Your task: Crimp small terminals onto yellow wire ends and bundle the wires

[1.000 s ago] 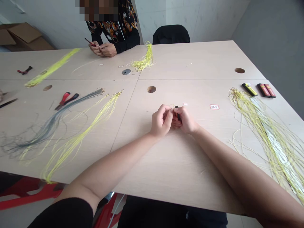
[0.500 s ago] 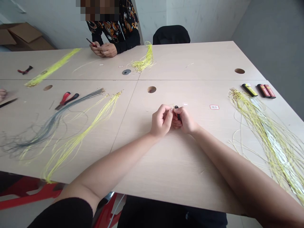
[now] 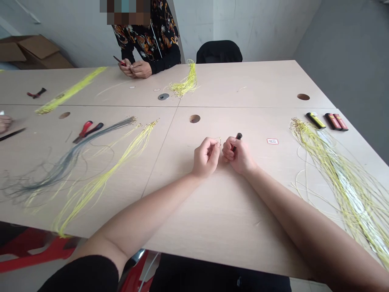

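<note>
Near the middle of the table (image 3: 194, 219), my left hand (image 3: 208, 155) pinches a small gold-coloured hook between thumb and fingertips. Close to its right, my right hand (image 3: 238, 155) is wrapped round a small tool with a black end (image 3: 239, 136) and a bit of red; the rest of the tool is hidden in the fist. The two hands are slightly apart. A small red-edged label (image 3: 272, 141) lies to the right of my right hand.
Yellow strands (image 3: 334, 174) and lighters (image 3: 316, 120) lie at right. Grey strands (image 3: 73, 152), yellow strands (image 3: 112, 170) and red-black pliers (image 3: 86, 132) are at left. Across the table, a person's hands (image 3: 138, 69) hold a tool. Another hand (image 3: 4, 123) shows at the left edge.
My right hand has moved slightly away from my left, and its tool has turned, with the black end now up and to the right. The view has shifted slightly.
</note>
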The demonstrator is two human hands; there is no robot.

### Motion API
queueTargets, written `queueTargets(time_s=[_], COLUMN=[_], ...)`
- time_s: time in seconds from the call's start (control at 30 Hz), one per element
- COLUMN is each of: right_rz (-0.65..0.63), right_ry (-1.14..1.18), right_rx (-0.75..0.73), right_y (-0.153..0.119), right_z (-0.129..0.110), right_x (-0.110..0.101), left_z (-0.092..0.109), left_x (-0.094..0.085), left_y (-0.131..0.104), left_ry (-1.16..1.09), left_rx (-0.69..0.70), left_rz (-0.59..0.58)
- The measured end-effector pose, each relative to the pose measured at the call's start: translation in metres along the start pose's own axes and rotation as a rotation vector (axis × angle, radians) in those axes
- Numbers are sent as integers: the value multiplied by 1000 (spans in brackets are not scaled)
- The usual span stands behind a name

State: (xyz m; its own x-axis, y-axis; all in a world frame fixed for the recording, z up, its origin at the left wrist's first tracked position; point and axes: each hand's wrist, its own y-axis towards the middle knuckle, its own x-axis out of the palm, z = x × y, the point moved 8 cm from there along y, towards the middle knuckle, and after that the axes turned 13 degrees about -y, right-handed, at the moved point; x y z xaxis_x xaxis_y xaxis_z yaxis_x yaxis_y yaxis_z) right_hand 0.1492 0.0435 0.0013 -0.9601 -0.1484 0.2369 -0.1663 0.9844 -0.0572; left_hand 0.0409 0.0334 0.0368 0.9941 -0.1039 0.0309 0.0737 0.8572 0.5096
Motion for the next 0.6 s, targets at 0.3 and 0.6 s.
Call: queueTargets(time_s=[0.3,0.6], right_rz=[230,220], right_ry=[-159,-252], right_rx=[-155,-144], right_y=[-4,-4], right_z=[-9,-9], right_x=[-18,-17], left_z=[-5,-5], left_x=[1,3], left_y=[1,1], left_ry=[-24,-37], left_rx=[-44,-52], left_rz=[-13,-43])
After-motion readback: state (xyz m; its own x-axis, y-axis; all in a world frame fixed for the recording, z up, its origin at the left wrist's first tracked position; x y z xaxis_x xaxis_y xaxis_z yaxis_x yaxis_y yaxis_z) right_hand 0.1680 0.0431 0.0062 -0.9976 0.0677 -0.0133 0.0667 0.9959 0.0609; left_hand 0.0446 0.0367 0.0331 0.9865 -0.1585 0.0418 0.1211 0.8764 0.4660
